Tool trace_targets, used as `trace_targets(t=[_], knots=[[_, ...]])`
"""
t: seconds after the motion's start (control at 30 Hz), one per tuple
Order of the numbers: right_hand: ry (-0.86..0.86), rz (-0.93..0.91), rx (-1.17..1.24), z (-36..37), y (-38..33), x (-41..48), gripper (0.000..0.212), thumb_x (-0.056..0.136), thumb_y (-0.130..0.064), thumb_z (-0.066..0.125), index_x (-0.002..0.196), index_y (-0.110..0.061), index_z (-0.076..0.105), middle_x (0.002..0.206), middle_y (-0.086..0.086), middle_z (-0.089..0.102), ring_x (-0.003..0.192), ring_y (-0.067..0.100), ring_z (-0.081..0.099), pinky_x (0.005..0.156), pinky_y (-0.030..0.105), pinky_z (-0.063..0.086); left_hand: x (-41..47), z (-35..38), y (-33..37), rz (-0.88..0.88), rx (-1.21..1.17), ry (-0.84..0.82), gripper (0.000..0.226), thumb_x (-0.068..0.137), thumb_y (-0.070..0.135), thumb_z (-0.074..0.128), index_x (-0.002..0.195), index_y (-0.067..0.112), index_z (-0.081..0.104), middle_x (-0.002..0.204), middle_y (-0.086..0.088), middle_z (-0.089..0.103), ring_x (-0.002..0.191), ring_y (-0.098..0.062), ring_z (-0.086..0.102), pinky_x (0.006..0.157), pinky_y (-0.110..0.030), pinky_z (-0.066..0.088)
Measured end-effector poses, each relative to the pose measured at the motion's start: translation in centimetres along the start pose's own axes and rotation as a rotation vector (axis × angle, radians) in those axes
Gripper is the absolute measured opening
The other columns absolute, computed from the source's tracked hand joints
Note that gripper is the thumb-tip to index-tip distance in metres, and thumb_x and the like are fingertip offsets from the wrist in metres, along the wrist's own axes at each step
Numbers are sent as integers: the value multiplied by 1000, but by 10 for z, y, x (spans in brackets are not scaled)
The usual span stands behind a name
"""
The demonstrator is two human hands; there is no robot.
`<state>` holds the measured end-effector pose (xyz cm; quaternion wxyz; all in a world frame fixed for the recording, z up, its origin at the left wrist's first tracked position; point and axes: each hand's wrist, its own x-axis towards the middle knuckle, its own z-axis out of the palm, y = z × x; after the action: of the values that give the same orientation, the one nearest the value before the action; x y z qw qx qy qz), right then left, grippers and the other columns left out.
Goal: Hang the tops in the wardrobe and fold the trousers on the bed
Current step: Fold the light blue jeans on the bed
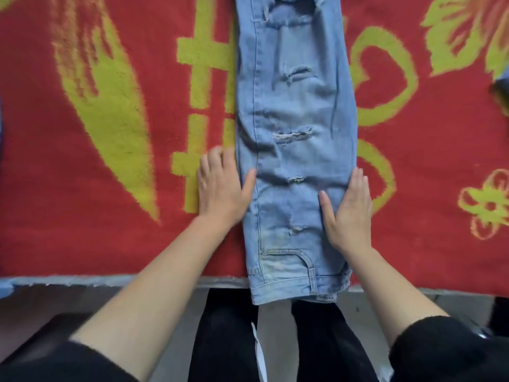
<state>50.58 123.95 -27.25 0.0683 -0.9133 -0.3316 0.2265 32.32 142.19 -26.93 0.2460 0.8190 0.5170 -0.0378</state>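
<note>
Light-blue ripped jeans lie lengthwise on the bed, folded leg over leg, with the waistband hanging just over the near edge. My left hand sits at the jeans' left edge, thumb on top of the denim and fingers curled down against the blanket beside the seam. Along the right edge my right hand lies flat, fingers straight and pressing on the fabric.
A red blanket with yellow-green patterns covers the bed; its near edge runs across the lower part of the view. A dark garment peeks in at the right border. My legs in black trousers stand against the bed.
</note>
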Motion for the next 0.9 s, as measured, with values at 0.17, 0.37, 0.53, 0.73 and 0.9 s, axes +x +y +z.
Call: trace_targets(t=[0.17,0.37,0.53,0.73,0.9], knots=[[-9,300,93,0,6,-49,90,87,-72,50,152,-15,25,148,13,42,134,34,37,105,49,37,-124,23,9,-259,-71,-415,64,89,74,29,100,14,50,106,-8,60,104,-31,52,84,-44,43],[-387,462,184,-2,40,-126,79,79,-83,48,117,-14,45,127,13,59,117,35,56,82,40,40,-208,54,30,-572,-491,-562,52,85,55,63,119,15,59,118,-5,63,114,-27,58,91,-35,46],[-427,312,432,-36,57,-146,60,84,-64,63,116,-13,58,120,10,66,114,31,60,88,34,44,-238,36,53,-651,-867,-376,29,87,22,68,115,17,67,112,1,70,105,-19,65,90,-31,49],[-391,245,507,-77,82,-188,57,80,-65,66,107,-16,60,104,1,64,102,25,60,79,32,42,-296,12,86,-621,-1053,-337,31,89,9,67,120,11,65,113,-6,72,104,-25,68,98,-43,51],[-467,332,617,-80,108,-231,39,82,-56,67,104,-24,66,110,2,70,105,26,65,96,42,51,-348,24,98,-776,-1104,-342,29,91,17,65,119,10,63,109,-9,73,95,-26,71,70,-33,55]])
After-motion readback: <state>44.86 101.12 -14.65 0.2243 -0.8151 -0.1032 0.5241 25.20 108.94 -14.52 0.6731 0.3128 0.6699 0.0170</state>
